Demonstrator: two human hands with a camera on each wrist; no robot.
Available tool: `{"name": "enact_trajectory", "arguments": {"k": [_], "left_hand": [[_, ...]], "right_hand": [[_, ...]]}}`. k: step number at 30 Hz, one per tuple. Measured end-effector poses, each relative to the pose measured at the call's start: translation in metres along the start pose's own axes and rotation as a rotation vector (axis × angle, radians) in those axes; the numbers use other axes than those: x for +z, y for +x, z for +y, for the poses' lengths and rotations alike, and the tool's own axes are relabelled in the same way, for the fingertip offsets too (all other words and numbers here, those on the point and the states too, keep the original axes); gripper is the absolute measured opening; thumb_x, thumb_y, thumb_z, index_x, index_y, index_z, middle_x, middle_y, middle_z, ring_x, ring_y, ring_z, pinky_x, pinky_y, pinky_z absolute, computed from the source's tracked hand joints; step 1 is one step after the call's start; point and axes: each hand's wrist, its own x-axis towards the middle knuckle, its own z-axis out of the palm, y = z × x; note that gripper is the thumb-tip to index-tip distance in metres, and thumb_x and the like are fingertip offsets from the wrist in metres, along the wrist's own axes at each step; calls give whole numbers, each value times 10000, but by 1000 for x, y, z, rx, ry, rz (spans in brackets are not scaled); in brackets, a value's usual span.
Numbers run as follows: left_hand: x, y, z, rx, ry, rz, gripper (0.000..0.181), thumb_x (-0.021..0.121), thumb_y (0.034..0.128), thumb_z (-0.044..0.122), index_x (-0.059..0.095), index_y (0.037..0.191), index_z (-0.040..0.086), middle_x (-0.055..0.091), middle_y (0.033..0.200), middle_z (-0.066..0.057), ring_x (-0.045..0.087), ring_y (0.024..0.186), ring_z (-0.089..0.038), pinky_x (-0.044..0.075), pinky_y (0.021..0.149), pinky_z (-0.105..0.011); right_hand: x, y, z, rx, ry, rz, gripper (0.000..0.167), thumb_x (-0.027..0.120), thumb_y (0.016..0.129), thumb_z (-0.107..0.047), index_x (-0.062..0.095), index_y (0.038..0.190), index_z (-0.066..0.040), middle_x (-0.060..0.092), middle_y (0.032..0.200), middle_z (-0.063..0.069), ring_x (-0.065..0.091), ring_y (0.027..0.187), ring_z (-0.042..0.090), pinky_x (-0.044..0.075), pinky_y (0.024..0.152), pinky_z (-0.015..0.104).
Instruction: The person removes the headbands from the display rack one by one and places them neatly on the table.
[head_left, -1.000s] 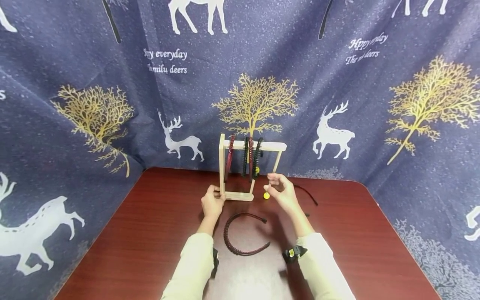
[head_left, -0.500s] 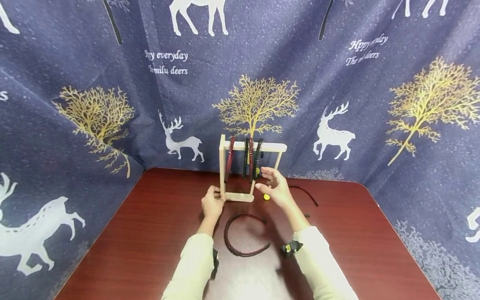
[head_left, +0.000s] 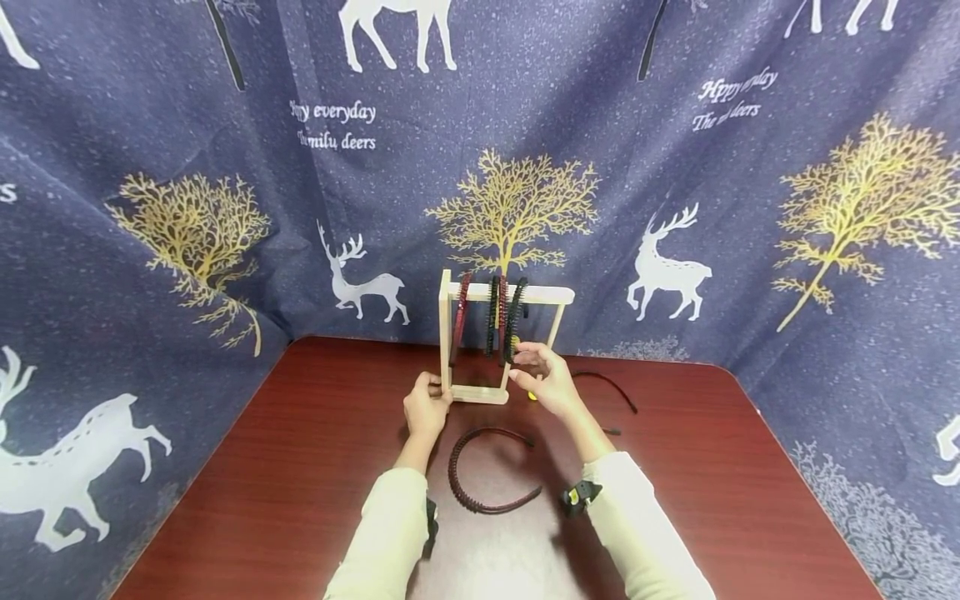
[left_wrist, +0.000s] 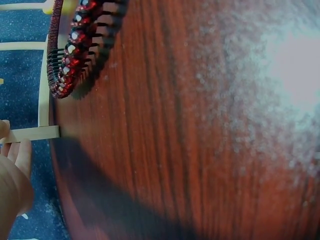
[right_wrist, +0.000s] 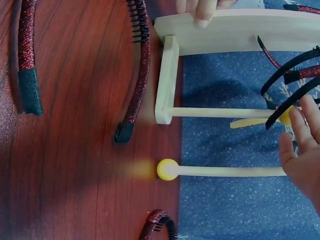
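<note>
A pale wooden stand [head_left: 546, 294] rises at the back of the table, with several beaded, toothed headbands over its top bar. My left hand [head_left: 426, 407] grips the stand's left upright near the base, thumb on one side and fingers on the other. My right hand [head_left: 553, 385] is at the lower end of the rightmost black headband [head_left: 514, 317]; in the right wrist view its extended fingers [right_wrist: 301, 127] overlap that headband, thumb apart. Contact is hard to judge. Left of it hang a red headband [head_left: 460, 312] and a black one [head_left: 491, 317] beside another red one.
A dark red headband [head_left: 454, 471] lies on the table in front of the stand. Another headband [head_left: 617, 390] lies to the right, partly behind the right arm. A rod with a yellow ball [right_wrist: 167, 170] belongs to the stand's right side. A patterned cloth [head_left: 375, 208] hangs behind.
My right hand has moved left, from beside the stand's right rod to the rightmost black headband's lower end. My left hand has stayed on the upright.
</note>
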Motion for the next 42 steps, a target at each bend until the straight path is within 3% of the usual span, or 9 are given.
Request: {"name": "enact_trajectory", "arguments": {"k": [5,10,14,18,21,29,36,42], "left_hand": [[-1,0,1,-3,0,5,231,745,709,30,611,881,107,700,794,-49,678,699,-193,476,726,-437],[-1,0,3,-2,-2,2,227,741,710,28,612,882,104,701,795,-49,679,706,-195,479,725,-436],[-1,-1,2,-2,-5,-5,238,747,709,27,611,888,104,699,791,-42,678,693,-181,483,725,-429],[-1,-1,2,7,-8,-5,247,753,707,30,610,892,108,699,790,-38,677,683,-176,484,726,-428],[-1,-1,2,12,-4,1,246,756,706,34,612,890,108,700,793,-45,679,693,-186,482,732,-431],[-1,-1,1,3,1,1,244,758,712,37,614,898,103,700,807,-65,680,712,-198,488,735,-430],[0,0,1,4,-6,-4,242,753,720,36,612,904,106,700,811,-68,680,724,-209,491,726,-429],[0,0,1,12,0,-2,233,748,718,38,613,896,103,701,805,-66,680,713,-208,487,721,-436]], "right_hand": [[3,1,-5,-16,-82,5,342,638,801,94,522,1116,160,559,1014,353,496,986,528,369,829,618],[4,1,-9,-19,-170,32,235,645,803,86,569,1017,148,570,957,301,557,909,445,435,810,539],[2,0,-11,-23,-189,92,156,650,797,93,597,936,139,595,931,275,601,832,315,490,744,398],[0,0,-13,-58,-170,137,134,637,803,101,589,919,148,612,872,265,589,754,172,463,661,232],[-2,2,-14,-102,-140,150,123,622,803,124,575,912,158,599,827,265,575,724,141,451,641,183],[-5,4,-24,-82,-105,168,114,609,820,114,569,914,163,606,822,268,579,737,186,458,667,191],[-8,8,-41,-84,30,285,82,595,826,109,522,859,131,560,834,77,528,743,87,431,672,209],[-14,0,-42,-43,-1,281,91,600,829,99,534,885,127,573,829,58,541,772,77,437,710,197]]}}
